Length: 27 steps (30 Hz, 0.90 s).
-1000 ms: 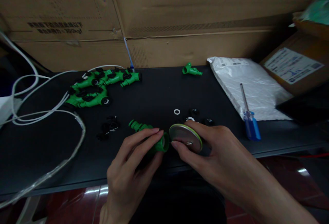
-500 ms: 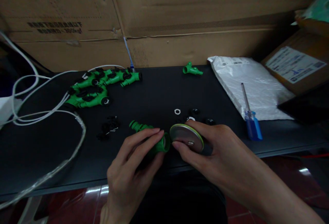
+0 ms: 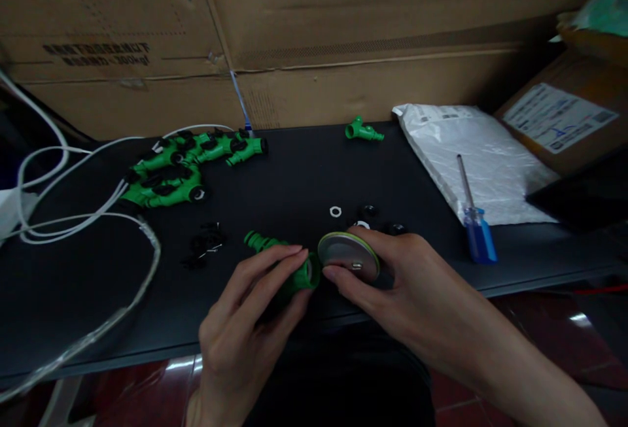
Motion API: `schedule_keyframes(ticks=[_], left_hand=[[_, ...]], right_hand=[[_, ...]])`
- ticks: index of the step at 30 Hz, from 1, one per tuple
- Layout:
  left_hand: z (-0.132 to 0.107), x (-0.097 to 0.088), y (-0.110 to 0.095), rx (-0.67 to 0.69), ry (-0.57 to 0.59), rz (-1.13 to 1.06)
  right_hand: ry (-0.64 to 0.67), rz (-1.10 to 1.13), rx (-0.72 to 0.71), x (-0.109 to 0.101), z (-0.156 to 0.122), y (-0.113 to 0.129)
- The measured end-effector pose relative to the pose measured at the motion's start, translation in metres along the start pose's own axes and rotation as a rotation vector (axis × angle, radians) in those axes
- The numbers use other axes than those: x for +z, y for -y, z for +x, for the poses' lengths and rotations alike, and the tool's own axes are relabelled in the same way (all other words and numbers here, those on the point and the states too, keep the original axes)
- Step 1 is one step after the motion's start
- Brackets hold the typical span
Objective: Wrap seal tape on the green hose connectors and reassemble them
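Note:
My left hand (image 3: 250, 322) is closed around a green plastic pipe fitting (image 3: 308, 271), its round open mouth turned to the right and its ribbed end pointing up and left. My right hand (image 3: 392, 276) pinches a round metal disc (image 3: 347, 256) with a yellow-green rim and a small metal stub on its face. The disc's edge is beside the fitting's mouth; whether they touch I cannot tell. Just beyond my right hand lie a white ring washer (image 3: 335, 211) and black round caps (image 3: 369, 210). Small black parts (image 3: 205, 244) are heaped left of the fitting.
Several green fittings with black parts (image 3: 167, 185) lie at the back left beside white cables (image 3: 63, 152). Another green fitting (image 3: 362, 130) is at the back. A blue-handled screwdriver (image 3: 478, 234) leans on a white padded bag (image 3: 471, 152). Large cardboard (image 3: 343, 28) stands behind the table.
The whole view has shifted slightly, so everything sits a little farther left. Both hands keep their holds, and the disc stays beside the fitting's mouth.

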<state>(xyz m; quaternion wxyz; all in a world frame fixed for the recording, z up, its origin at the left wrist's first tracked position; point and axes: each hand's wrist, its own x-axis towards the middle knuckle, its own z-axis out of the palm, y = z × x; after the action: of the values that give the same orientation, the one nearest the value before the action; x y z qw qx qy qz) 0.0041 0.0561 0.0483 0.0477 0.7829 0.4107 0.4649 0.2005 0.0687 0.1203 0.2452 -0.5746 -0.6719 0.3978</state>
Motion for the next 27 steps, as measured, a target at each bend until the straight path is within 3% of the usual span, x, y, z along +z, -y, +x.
schedule_keyframes(ticks=[12,21,27], left_hand=[[-0.001,-0.002,0.0,0.001,0.017,0.039],[-0.008,0.003,0.003,-0.124,0.07,-0.157],[-0.013,0.002,0.003,-0.131,0.03,-0.188]], right_hand=[[0.014,0.084,-0.035,0.003,0.003,-0.011],[0.087,0.421,0.028,0.004,0.002,-0.022],[0.158,0.613,0.045,0.003,0.002,-0.025]])
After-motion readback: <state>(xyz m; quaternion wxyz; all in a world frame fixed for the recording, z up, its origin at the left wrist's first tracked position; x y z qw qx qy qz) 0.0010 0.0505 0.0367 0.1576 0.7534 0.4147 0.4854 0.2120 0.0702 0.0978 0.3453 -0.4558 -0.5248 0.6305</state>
